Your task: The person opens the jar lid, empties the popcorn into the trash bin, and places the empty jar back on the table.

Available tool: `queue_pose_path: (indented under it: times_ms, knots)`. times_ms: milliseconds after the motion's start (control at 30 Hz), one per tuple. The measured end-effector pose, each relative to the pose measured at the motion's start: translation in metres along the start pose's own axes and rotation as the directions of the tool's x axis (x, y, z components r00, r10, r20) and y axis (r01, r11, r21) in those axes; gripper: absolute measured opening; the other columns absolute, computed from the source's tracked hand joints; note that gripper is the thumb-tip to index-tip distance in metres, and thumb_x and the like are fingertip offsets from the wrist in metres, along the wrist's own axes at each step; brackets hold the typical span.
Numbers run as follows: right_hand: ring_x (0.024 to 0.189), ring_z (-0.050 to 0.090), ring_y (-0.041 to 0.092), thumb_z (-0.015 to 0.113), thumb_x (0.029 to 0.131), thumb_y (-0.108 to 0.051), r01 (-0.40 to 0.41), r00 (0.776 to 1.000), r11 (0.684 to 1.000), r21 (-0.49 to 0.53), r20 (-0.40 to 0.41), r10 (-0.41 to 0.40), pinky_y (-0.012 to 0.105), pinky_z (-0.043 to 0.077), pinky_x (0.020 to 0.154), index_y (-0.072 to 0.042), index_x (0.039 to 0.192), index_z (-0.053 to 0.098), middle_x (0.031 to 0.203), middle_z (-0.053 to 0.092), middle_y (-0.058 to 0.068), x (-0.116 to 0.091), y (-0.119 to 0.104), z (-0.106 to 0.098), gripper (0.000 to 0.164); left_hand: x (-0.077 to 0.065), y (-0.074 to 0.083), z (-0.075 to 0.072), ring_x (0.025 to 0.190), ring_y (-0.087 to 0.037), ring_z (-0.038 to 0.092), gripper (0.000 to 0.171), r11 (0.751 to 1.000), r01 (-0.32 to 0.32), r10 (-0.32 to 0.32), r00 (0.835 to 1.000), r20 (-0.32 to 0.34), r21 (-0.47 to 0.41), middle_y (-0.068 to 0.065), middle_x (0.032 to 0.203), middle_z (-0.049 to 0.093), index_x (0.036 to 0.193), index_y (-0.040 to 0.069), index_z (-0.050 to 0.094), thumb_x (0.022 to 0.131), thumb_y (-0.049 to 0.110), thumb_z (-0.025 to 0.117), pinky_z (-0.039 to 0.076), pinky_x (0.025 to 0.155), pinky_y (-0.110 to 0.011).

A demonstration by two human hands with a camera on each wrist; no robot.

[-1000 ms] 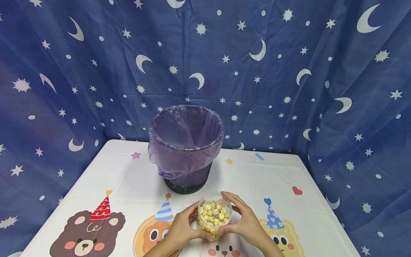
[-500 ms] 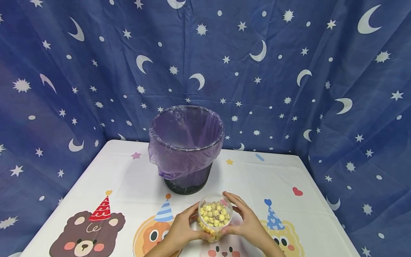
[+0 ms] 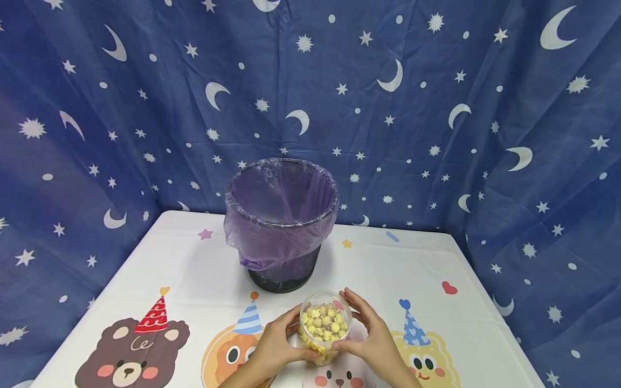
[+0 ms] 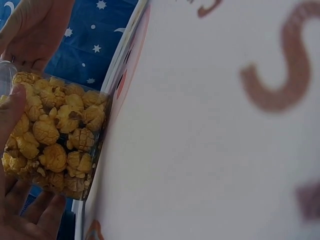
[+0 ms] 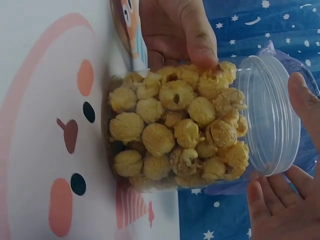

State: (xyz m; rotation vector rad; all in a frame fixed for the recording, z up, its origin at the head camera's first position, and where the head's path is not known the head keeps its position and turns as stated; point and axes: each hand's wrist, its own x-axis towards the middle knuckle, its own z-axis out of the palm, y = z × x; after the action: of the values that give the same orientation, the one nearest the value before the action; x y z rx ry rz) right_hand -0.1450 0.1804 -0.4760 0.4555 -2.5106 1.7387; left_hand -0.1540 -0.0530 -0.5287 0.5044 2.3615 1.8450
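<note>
The left hand [image 3: 277, 343] clasps the near-left side of a clear plastic jar [image 3: 324, 353] of popcorn [image 3: 322, 323], while the right hand [image 3: 372, 340] curves thumb and fingers round its rim; the jar stands upright on the printed tablecloth [image 3: 194, 258] — a purple-lined mesh wastebasket [image 3: 281, 242] near, just beyond it.

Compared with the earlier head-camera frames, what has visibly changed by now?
Only the right hand has shifted slightly: in the head view, its upper fingers have eased a little to the right, away from the popcorn jar. No new hold or clear release shows. The jar, left hand and lined bin stay where they were.
</note>
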Motion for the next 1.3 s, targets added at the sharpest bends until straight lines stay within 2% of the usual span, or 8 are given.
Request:
queue_pose_path:
  times_ms: [100,333,533,700,900,1067,1300]
  knots:
    - [0.131,0.050,0.011,0.090,0.066,-0.018,-0.030,0.999,0.999,0.016,0.018,0.030,0.026,0.046,0.107,-0.026,0.146,0.045,0.147,0.050,-0.003,0.002,-0.001,-0.003,0.092,0.000,0.001,0.000,0.128,-0.030,0.055,0.103,1.000,0.000,0.000,1.000,0.007,-0.009,-0.016,0.142,0.053,0.148,0.004,0.041,0.063,0.033,0.092,0.050,0.105,-0.031]
    - [0.135,0.045,0.006,0.089,0.068,-0.016,0.007,0.994,1.000,0.026,0.109,-0.009,0.025,0.046,0.108,-0.022,0.148,0.043,0.149,0.049,0.003,0.008,-0.001,-0.014,0.092,-0.001,0.004,0.001,0.127,-0.028,0.056,0.103,1.000,0.003,-0.003,1.000,0.015,-0.031,-0.014,0.141,0.055,0.148,0.005,0.041,0.063,0.032,0.092,0.050,0.105,-0.030]
    - [0.136,0.044,0.004,0.089,0.069,-0.015,-0.040,0.979,0.998,0.058,0.201,0.027,0.020,0.041,0.111,-0.024,0.145,0.047,0.150,0.047,-0.002,0.014,-0.001,-0.022,0.088,0.000,0.003,0.001,0.126,-0.029,0.057,0.102,1.000,0.005,-0.004,1.000,0.020,-0.026,-0.015,0.142,0.053,0.148,0.004,0.040,0.065,0.032,0.092,0.050,0.105,-0.031]
    - [0.137,0.042,0.004,0.086,0.073,-0.013,-0.011,0.972,0.996,0.084,0.237,-0.009,0.015,0.037,0.112,-0.020,0.146,0.046,0.152,0.044,0.000,0.014,0.001,-0.024,0.084,-0.001,0.001,0.001,0.126,-0.030,0.057,0.103,1.000,0.007,-0.007,1.000,0.019,-0.003,-0.015,0.141,0.054,0.148,0.003,0.040,0.065,0.035,0.091,0.050,0.104,-0.030]
    - [0.137,0.040,0.001,0.085,0.075,-0.016,0.006,0.988,0.997,0.076,0.152,-0.018,0.013,0.036,0.111,-0.017,0.144,0.049,0.153,0.042,0.007,0.002,0.001,-0.017,0.078,0.001,0.001,0.002,0.128,-0.030,0.055,0.104,1.000,0.016,-0.016,1.000,0.014,0.003,-0.015,0.144,0.051,0.148,0.004,0.040,0.064,0.038,0.091,0.050,0.104,-0.028]
    - [0.137,0.038,-0.002,0.084,0.076,-0.014,0.011,0.997,0.996,0.091,0.072,-0.017,0.013,0.034,0.112,-0.017,0.143,0.050,0.152,0.042,0.005,-0.008,0.001,-0.008,0.076,0.001,0.000,0.002,0.128,-0.031,0.054,0.103,1.000,0.008,-0.008,1.000,0.011,-0.001,-0.017,0.145,0.050,0.148,0.004,0.040,0.064,0.035,0.091,0.049,0.105,-0.027]
    - [0.136,0.040,-0.002,0.090,0.066,-0.016,0.030,0.999,0.999,0.044,-0.042,-0.028,0.012,0.034,0.111,-0.015,0.140,0.054,0.150,0.047,0.001,-0.011,0.000,0.007,0.082,0.000,0.002,0.000,0.129,-0.032,0.054,0.103,1.000,0.001,-0.001,1.000,0.007,0.002,-0.017,0.144,0.051,0.148,0.004,0.041,0.064,0.035,0.091,0.050,0.104,-0.029]
